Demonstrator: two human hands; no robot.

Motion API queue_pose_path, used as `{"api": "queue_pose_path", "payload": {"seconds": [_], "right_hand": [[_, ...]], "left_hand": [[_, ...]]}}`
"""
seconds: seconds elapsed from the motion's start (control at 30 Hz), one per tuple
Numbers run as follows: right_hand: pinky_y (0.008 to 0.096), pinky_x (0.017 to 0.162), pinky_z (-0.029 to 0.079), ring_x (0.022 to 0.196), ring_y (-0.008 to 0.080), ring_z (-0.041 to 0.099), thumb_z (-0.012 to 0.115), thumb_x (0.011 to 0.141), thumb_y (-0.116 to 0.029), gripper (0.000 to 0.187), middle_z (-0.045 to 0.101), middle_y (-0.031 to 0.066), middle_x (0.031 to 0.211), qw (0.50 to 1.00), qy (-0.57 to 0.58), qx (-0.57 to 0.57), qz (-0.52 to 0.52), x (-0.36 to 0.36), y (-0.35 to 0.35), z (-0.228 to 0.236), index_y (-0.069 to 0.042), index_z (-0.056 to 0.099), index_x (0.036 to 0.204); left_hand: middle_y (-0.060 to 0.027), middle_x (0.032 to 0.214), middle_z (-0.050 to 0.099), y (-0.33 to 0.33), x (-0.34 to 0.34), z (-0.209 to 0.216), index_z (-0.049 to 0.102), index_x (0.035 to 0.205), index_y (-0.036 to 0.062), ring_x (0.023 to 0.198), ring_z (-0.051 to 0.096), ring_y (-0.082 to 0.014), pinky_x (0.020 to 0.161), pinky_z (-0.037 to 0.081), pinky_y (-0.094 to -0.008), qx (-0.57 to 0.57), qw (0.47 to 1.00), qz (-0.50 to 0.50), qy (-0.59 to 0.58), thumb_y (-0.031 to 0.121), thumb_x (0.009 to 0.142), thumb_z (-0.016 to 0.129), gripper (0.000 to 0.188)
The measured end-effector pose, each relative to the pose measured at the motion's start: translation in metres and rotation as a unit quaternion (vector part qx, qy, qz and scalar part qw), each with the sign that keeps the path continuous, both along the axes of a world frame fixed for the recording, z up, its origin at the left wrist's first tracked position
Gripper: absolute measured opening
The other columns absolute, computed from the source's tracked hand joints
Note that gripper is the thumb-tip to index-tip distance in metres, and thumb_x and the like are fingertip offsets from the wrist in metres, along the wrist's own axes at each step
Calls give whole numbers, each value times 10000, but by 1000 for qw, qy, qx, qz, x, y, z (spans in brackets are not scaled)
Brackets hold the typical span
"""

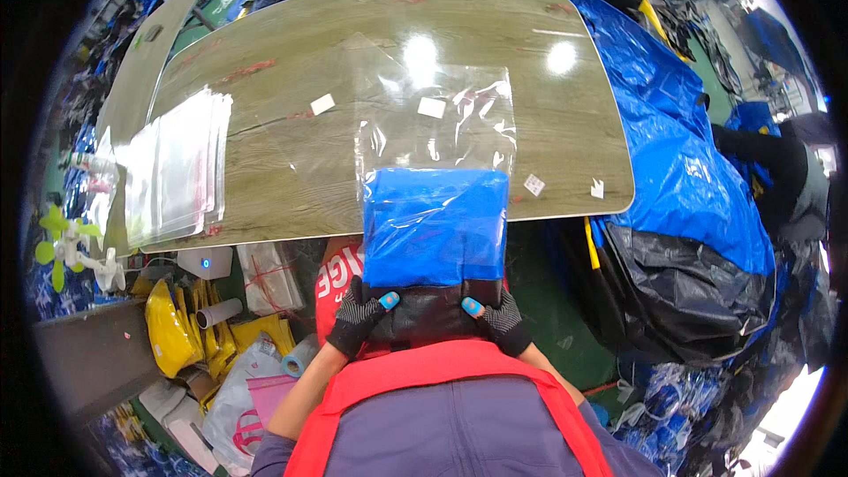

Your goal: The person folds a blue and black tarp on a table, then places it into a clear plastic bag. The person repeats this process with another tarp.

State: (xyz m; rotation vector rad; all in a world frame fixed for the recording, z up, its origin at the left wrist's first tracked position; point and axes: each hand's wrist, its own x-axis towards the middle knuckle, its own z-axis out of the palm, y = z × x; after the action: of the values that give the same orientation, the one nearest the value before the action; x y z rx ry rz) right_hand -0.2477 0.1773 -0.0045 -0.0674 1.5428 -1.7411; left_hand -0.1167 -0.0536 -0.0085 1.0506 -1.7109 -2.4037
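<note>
A folded blue-and-black tarp bag [435, 225] hangs over the near table edge toward my lap. Its blue part lies inside a clear plastic bag [437, 137], whose loose end stretches flat over the tabletop. My left hand [355, 320] grips the black near end at its left corner, thumb on top. At the right corner, my right hand [503, 322] grips in the same way. Both wear dark knit gloves, with blue covers on the thumbs. The fingers underneath are hidden.
The wood-patterned table [291, 159] carries a stack of clear plastic bags [177, 163] at left and white slips [431, 108]. A large blue-and-black sack [680, 203] stands at right. Lower left are yellow pouches [170, 331] and a small green fan [60, 247].
</note>
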Motion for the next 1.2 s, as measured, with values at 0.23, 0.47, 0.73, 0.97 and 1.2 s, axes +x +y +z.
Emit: {"api": "queue_pose_path", "payload": {"seconds": [0.23,0.47,0.73,0.97,1.2], "right_hand": [[377,994,419,1170,237,517,786,761,-390,800,531,127,1296,989,-75,37,121,-25,19,-10,-47,415,1382],[366,936,455,1076,221,563,767,780,-422,723,586,119,1224,992,-74,97,26,-27,31,-16,11,498,1293],[320,811,506,874,161,637,800,758,-375,504,695,89,943,991,76,86,72,-16,5,21,2,657,1062],[387,997,441,1165,212,553,776,779,-355,652,613,141,1231,991,-49,68,109,8,25,20,-5,543,1278],[390,968,461,1092,254,579,731,816,-351,721,578,155,1244,992,-51,-104,49,-75,-15,35,-4,426,1370]], "left_hand": [[-130,1319,506,-15,-12,20,335,1421,34,1191,501,-226,1005,422,-356,174,984,-30,17,342,777,779,841],[-148,1113,631,20,1,30,472,1311,11,1024,607,-223,868,492,-363,-98,994,-55,-10,334,768,789,707],[-135,1229,575,-49,-30,56,430,1342,9,1098,571,-226,891,493,-375,42,980,113,160,367,760,780,767],[-140,1365,478,-11,26,16,305,1431,17,1230,478,-252,1028,404,-399,57,989,-113,77,348,649,872,1021],[-132,1291,534,-26,-1,27,366,1405,60,1203,494,-224,1005,428,-369,37,968,-222,108,214,699,839,864]]}}
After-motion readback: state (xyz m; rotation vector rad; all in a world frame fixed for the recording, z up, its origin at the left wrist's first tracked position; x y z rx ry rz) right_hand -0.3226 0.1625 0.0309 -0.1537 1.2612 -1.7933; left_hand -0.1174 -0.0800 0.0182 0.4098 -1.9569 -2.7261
